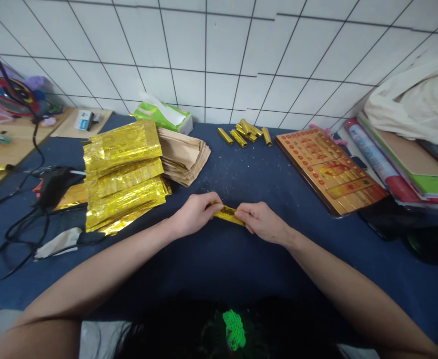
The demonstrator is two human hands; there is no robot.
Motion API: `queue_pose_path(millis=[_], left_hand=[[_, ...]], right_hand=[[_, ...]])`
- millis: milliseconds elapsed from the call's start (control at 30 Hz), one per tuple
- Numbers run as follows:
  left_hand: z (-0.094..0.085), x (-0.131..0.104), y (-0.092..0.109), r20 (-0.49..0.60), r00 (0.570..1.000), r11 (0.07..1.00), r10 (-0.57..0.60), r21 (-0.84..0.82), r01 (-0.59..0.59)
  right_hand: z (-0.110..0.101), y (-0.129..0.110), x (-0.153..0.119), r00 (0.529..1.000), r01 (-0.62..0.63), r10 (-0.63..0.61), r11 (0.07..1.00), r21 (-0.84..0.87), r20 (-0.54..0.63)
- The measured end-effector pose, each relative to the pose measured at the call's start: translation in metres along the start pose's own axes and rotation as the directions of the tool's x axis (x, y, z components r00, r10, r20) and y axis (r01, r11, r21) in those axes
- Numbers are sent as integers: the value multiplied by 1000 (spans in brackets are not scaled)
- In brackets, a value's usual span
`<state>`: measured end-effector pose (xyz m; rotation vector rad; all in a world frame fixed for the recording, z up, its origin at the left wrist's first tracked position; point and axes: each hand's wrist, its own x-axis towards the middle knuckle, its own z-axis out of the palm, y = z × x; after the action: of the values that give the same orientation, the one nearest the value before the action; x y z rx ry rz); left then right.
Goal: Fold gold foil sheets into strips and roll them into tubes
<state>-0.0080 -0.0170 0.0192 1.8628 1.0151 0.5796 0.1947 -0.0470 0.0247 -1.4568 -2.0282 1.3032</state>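
Between my hands, low over the dark blue cloth, is a narrow gold foil roll (229,216). My left hand (197,214) pinches its left end and my right hand (259,219) grips the right end. Left of my hands lies a stack of shiny gold foil sheets (123,174), with brown paper sheets (187,154) beside it. Several small gold rolls (246,132) lie in a loose group beyond my hands, near the tiled wall.
A black glue gun (52,187) and its looped cable lie at the left. A green tissue pack (162,115) sits behind the sheets. An orange-gold printed box (331,169) lies at the right, near books and a white cloth bag (417,102).
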Motion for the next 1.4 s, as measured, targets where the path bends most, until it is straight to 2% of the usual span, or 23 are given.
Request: queue_pose_path(millis=[67,133,233,533,733,867,967,1100,1400], left_hand=[[3,2,-2,-21,996,962,-87,-263,78],[7,3,-3,6,989,875,-148,-466,133],[11,4,-2,40,984,808,-171,-567,163],[10,1,-2,91,980,758,-177,-622,195],[10,2,-5,-21,985,806,-173,-578,130],[12,2,-6,-68,978,834,-195,-537,129],[14,2,-5,-127,972,845,-199,-525,105],[17,-1,-1,-191,960,844,-205,-532,75],[16,-3,0,-132,977,838,-167,-541,70]], right_hand=[[3,1,0,999,1,1,999,32,-54],[6,3,0,995,8,-2,998,66,-103],[10,5,0,994,19,-8,995,99,-105],[4,9,2,999,-42,44,982,186,-6],[4,6,1,998,-57,50,981,186,43],[5,6,2,1000,-19,16,979,202,18],[5,7,3,1000,-8,8,959,284,0],[7,7,5,999,-36,16,912,409,52],[-2,10,1,1000,27,-24,958,286,-12]])
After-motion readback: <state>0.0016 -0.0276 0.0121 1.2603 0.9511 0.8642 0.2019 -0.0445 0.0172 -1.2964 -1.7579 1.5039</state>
